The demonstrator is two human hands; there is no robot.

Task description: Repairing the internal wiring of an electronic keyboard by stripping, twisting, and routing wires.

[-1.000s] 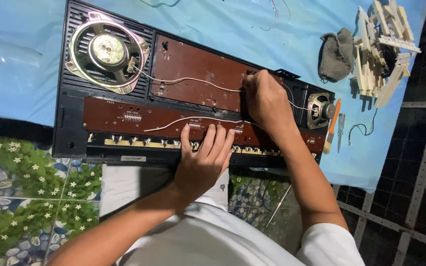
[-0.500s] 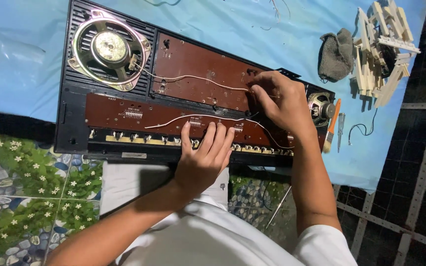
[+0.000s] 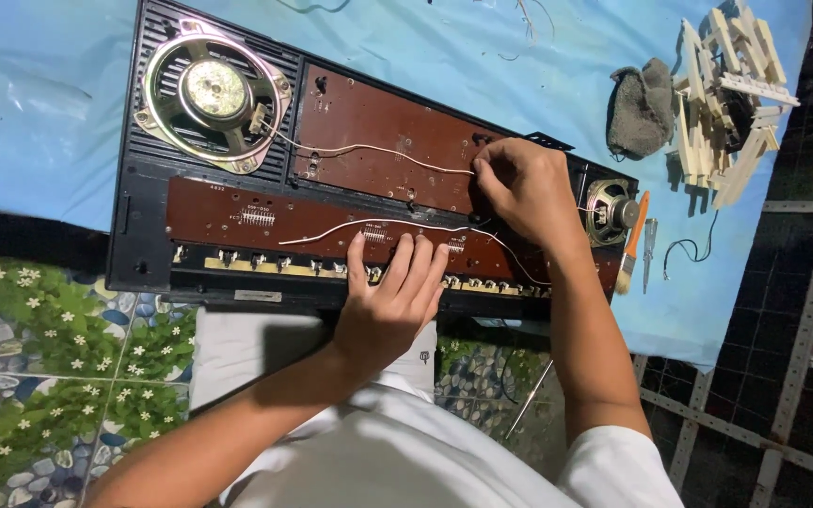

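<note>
1. Pressing down on the near edge of an opened black electronic chassis (image 3: 134,226), the person's left hand (image 3: 390,306) lies flat and open, fingers spread over the lower brown circuit board (image 3: 265,218) and the row of pale contacts (image 3: 265,266), apparently to keep the case from sliding.

2. Working at the seam between the two boards, the right hand (image 3: 522,188) is curled, its fingertips pinched together at the end of a thin white wire (image 3: 378,150); whether the hand grips the wire itself or some small part under it cannot be told, as the knuckles hide the spot.

3. That wire runs from the large round speaker (image 3: 211,94) at the chassis's far left corner across the upper brown circuit board (image 3: 378,122) to the pinching fingers. A second pale wire (image 3: 331,229) loops over the lower board towards the same place.

4. A small speaker (image 3: 611,209) sits at the right end of the case, just beside the right wrist.

5. The chassis rests back-side up on a blue sheet (image 3: 30,94) over the table, its near edge at the table's edge, close to the person's body, so both hands reach it easily.

6. Set within reach to the right are an orange-handled brush (image 3: 632,240) and a slim screwdriver (image 3: 649,246), lying side by side; farther off lie a grey cloth (image 3: 644,105) and a heap of cream plastic keys (image 3: 726,94), kept apart from the open boards.
</note>
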